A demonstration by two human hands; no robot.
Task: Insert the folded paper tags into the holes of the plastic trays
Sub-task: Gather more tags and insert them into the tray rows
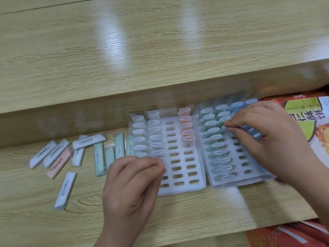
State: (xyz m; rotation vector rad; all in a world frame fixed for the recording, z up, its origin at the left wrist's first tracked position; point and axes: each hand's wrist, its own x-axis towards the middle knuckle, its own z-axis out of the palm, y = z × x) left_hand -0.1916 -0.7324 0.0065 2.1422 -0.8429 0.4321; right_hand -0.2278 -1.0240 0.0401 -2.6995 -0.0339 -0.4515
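Two white plastic trays lie side by side on the wooden table. The left tray (179, 190) holds white folded tags (140, 139) in its two left columns and pink tags (186, 125) further right; many holes stay open. The right tray (231, 182) carries rows of green tags (213, 139) and some blue ones partly hidden under my right hand (267, 138), whose thumb and forefinger pinch a tag in the upper middle of that tray. My left hand (131, 184) has curled fingers pinching a white tag at the lower end of the left tray's second column.
Several loose folded tags (98, 158), white, green and pink, lie scattered on the table left of the trays. A printed snack package (306, 118) sits at the right edge, red packaging (293, 236) at the bottom right. A raised wooden ledge (124, 68) runs behind the trays.
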